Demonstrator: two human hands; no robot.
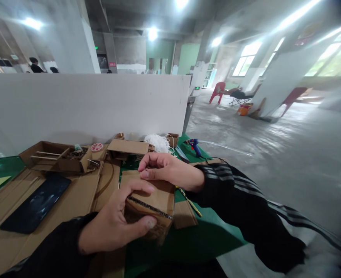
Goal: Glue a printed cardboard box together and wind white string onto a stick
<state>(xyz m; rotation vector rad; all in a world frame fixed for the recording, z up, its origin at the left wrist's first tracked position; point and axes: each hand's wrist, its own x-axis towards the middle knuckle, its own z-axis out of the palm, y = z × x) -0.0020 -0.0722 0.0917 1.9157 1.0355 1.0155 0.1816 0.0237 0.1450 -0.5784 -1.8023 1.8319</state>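
A small cardboard box [159,193] with a dark corrugated edge across its front sits before me on the green table. My left hand [118,220] holds its left side, forefinger over the top and thumb at the front face. Above the box's far part, my right hand [164,170] is closed in a pinch, thumb against fingertips. Whatever lies between those fingertips is too small to make out. A loose cardboard piece [184,214] and a yellow-and-black pencil [193,204] lie to the right of the box.
Left are a black phone [36,202] on cardboard sheets and a divided cardboard tray [57,156]. Behind my hands are another cardboard box [127,146], white string [159,143] and a blue glue gun [196,146] with a cord. A white partition [86,104] borders the table's back.
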